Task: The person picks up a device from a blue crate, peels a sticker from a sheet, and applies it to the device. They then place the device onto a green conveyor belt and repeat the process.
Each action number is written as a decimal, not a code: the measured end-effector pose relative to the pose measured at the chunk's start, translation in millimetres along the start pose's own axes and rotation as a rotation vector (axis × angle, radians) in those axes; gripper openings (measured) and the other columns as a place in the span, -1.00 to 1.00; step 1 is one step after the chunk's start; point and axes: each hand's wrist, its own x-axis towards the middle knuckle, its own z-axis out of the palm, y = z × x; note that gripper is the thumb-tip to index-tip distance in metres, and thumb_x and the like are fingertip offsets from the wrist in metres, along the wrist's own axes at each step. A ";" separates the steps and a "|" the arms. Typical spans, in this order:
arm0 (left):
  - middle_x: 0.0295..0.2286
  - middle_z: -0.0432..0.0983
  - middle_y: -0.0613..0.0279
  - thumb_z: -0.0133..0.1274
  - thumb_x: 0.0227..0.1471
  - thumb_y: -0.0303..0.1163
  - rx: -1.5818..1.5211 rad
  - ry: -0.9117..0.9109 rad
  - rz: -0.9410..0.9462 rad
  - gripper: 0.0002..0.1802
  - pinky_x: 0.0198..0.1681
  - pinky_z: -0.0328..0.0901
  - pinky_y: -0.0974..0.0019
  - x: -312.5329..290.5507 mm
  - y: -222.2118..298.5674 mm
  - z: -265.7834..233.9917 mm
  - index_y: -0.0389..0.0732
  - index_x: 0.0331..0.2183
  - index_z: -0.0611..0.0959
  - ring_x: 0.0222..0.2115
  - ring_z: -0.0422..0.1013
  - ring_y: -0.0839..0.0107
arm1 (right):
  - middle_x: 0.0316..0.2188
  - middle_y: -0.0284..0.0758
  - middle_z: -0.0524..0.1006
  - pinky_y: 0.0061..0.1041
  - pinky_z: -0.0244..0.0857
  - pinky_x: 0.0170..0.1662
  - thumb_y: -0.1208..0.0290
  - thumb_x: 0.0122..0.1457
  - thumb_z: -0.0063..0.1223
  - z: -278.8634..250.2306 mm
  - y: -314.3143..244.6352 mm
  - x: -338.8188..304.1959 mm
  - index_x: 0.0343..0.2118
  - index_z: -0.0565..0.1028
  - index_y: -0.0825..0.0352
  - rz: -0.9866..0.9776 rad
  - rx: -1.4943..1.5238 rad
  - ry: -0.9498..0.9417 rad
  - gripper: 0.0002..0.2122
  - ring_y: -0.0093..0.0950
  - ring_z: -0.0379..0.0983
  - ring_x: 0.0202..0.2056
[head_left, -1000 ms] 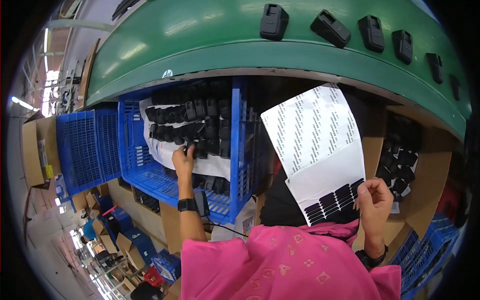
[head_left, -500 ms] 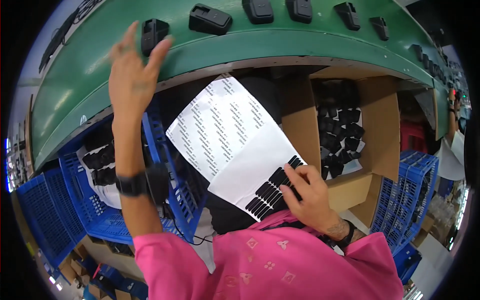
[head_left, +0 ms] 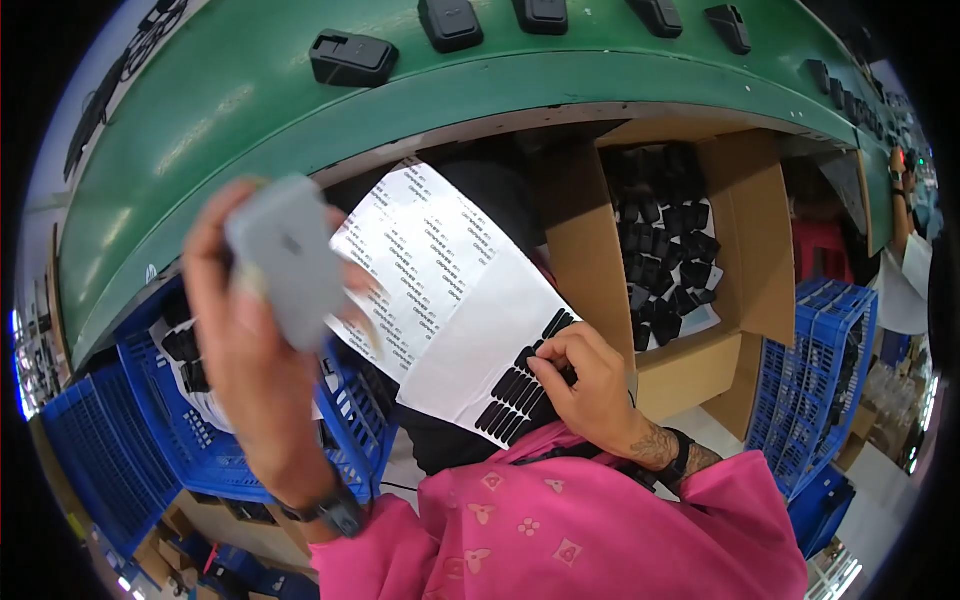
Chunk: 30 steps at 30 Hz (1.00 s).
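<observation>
My left hand (head_left: 255, 370) is raised close to the camera and grips a small grey rectangular part (head_left: 288, 262), which is blurred. My right hand (head_left: 590, 385) rests on a white sheet of labels (head_left: 450, 290) lying over my lap, its fingertips pinching at the rows of small black stickers (head_left: 520, 385) near the sheet's lower edge. The upper part of the sheet carries rows of printed labels. Above runs a green conveyor belt (head_left: 250, 130) carrying several black plastic housings (head_left: 352, 57).
An open cardboard box (head_left: 740, 240) with many black parts stands at the right under the belt. Blue plastic crates (head_left: 120, 450) with black parts sit at the left, another blue crate (head_left: 830, 370) at the right. A second person's arm (head_left: 905, 200) shows at the far right edge.
My left hand came down from the belt toward the camera, now holding the grey part. My right hand stays on the black stickers. The view shifted slightly right.
</observation>
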 end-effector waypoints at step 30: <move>-0.20 0.36 -0.01 -0.11 0.15 -0.43 -0.068 -0.406 -0.494 -0.56 -0.09 0.23 0.31 -85.1 -4.6 50.1 -0.28 0.04 0.18 -0.21 0.35 0.30 | -0.49 -0.31 0.50 -0.73 0.31 -0.45 0.67 0.08 0.02 -52.8 -88.6 52.1 -0.36 0.37 0.52 0.337 1.015 -0.181 -0.91 -0.71 0.42 -0.48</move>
